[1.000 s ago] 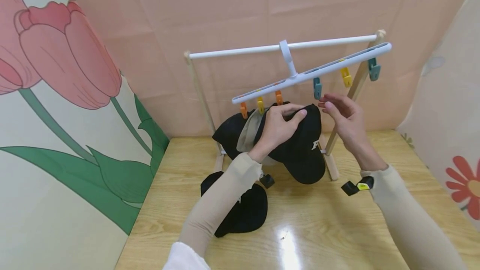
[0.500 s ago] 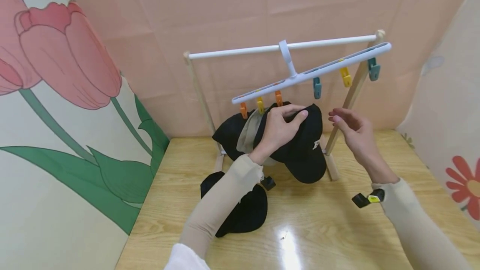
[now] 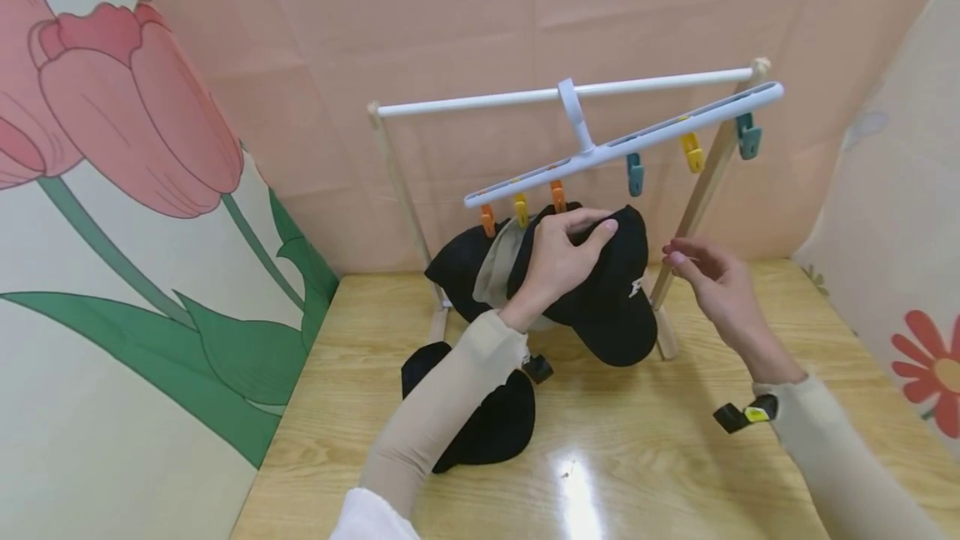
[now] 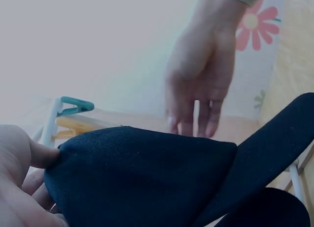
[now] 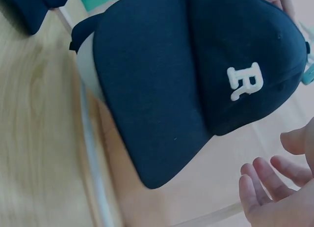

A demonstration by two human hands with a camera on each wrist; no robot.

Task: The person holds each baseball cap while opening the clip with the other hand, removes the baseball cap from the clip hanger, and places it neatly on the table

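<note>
My left hand (image 3: 562,261) pinches the upper edge of a black baseball cap (image 3: 615,307), its thumb lying on the near side. In the right wrist view a white letter R stands out on the front of this cap (image 5: 245,55). To the right of it, my right hand (image 3: 716,282) hangs in the air with loosely bent fingers and touches nothing. Above is a pale blue clip hanger (image 3: 600,155) with coloured clips. An orange clip (image 3: 487,221) and a yellow clip (image 3: 522,211) sit over a black cap (image 3: 453,265) and a beige cap (image 3: 495,269).
The hanger hooks over the white bar (image 3: 480,102) of a wooden rack and slopes up to the right. A teal clip (image 3: 634,175) hangs above the held cap. Another black cap (image 3: 502,423) lies on the wooden table (image 3: 637,457), partly behind my left forearm.
My right hand has drawn down and to the right, away from the teal clip and the cap. The left hand stays put, and the held cap has shifted slightly right.
</note>
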